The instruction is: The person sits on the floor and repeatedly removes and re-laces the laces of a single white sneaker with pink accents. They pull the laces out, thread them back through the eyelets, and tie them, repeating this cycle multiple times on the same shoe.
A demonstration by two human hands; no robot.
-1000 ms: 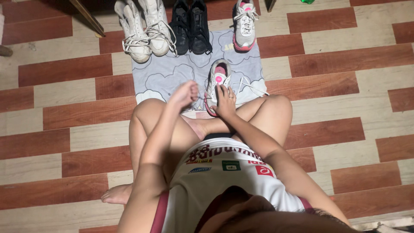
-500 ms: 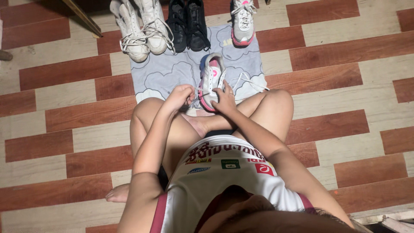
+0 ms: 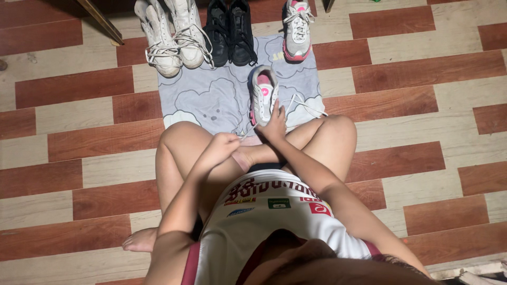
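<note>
- Seated cross-legged on a floor of red-brown and pale wood-look planks, seen from above.
- Right hand laid over the heel end of a white and grey sneaker with a pink insole; grip closed around the back of that shoe, holding it steady.
- Sneaker standing upright on a pale grey cloth mat printed with cloud shapes, toe pointing away from the body, heel just in front of the crossed legs.
- Loose white shoelace trailing from the sneaker across the mat to the right, another stretch of it running back toward the left hand.
- Left hand drawn in over the left knee, fingers pinched together on the thin white lace end; grip closed on it, as far as visible.
- Along the far edge of the mat, a row of other shoes: a pair of white high-top sneakers with loose laces at the left, a pair of black sneakers in the middle, a single white sneaker with pink trim at the right.
- Held sneaker well apart from that row, nearest to the pink-trimmed one.
- White sleeveless sports jersey with coloured patches filling the lower middle of the view.
</note>
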